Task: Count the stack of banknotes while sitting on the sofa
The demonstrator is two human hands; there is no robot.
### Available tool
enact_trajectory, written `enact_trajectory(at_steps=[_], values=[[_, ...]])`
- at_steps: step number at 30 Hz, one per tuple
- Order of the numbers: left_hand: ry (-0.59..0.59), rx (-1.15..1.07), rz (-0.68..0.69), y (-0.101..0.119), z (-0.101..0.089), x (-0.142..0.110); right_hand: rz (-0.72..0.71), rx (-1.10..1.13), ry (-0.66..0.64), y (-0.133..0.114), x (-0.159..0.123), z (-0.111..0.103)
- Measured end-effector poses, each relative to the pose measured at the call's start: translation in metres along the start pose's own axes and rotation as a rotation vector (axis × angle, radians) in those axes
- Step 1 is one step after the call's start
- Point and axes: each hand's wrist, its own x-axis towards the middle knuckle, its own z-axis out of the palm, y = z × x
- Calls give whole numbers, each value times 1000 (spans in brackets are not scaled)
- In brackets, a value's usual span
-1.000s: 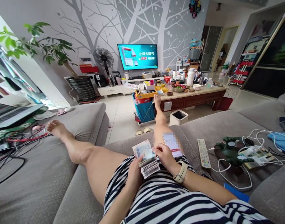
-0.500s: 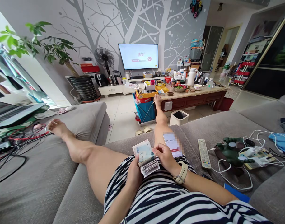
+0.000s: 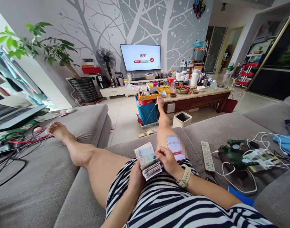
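Note:
A folded stack of paper banknotes point(image 3: 146, 155) is over my lap, its lower ends fanned out in several layers. My left hand point(image 3: 136, 178) is closed around the left side of the stack. At the stack's right edge my right hand point(image 3: 167, 161) pinches a note between thumb and fingers. A phone point(image 3: 175, 148) showing a timer rests on my right thigh, just beyond my right hand. On my right wrist is a pale watch point(image 3: 184, 176). The notes' far side and my left fingertips are partly hidden.
On the sofa to my right lie a remote control point(image 3: 207, 156), a dark green figurine point(image 3: 237, 155) and a power strip point(image 3: 262, 161) with white cables. Left are a laptop point(image 3: 19, 115) and tangled cables. Ahead stand a cluttered coffee table point(image 3: 197, 97) and a bin point(image 3: 182, 120).
The top note in the stack has bent down toward me, uncovering more of the note behind it. Both hands stay almost in place. The television picture has become brighter and clearer.

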Motion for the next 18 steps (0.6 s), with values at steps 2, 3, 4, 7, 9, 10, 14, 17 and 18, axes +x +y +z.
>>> enact_trajectory(at_steps=[2, 3, 4, 7, 9, 10, 14, 17, 18], values=[[-46, -56, -68, 3, 4, -3, 2, 9, -5, 0, 0, 0], [-64, -79, -100, 3, 5, -4, 6, 18, -9, 0, 0, 0], [-62, -91, -117, 3, 5, -4, 13, 31, -14, 0, 0, 0], [-14, -83, -126, -1, 4, -1, 40, 70, -41, 0, 0, 0], [-13, -60, -124, -3, 2, 1, 47, 69, -53, 1, 1, 0], [-24, -50, -123, -4, 1, 3, 43, 56, -49, 2, 1, 0], [-94, -51, -103, -7, -5, 6, 34, -4, 18, 6, 3, -1], [-188, -79, -95, -9, -8, 8, 43, -21, 82, 10, 4, -2], [-216, -88, -91, -9, -9, 8, 44, -31, 97, 11, 4, -2]])
